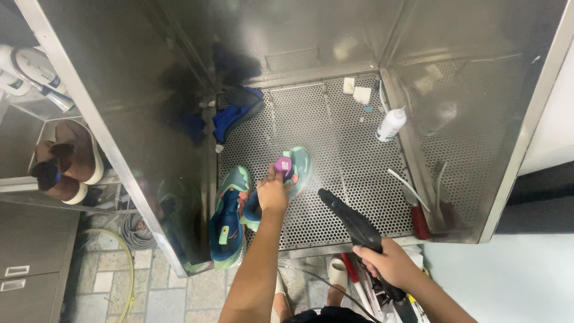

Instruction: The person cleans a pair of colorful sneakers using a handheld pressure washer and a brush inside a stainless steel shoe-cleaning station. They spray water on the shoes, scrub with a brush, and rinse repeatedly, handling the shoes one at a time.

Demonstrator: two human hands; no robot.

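Stainless steel booth, perforated metal floor panel (353, 173) acting as my counter, steel walls on three sides. My left hand (272, 192) is closed on a teal sneaker (291, 170) lying on the perforated surface near the front left; grip wraps the upper around the collar, fingers over the purple tongue patch. Its pair, second teal sneaker (229, 221), leans against the left wall, just beside the one I hold. My right hand (388, 263) is fully closed around the handle of a black spray gun (350, 221), nozzle pointing toward the held shoe, a faint mist showing between them. Shoe should be light, soft in the upper, stiffer at the sole; likely damp and a bit slippery, so holding at the collar or heel looks safest. White squeeze bottle (391, 124) stands by the right wall, blue cloth (234, 115) at the back left, red-handled brush (420, 220) at the right front.
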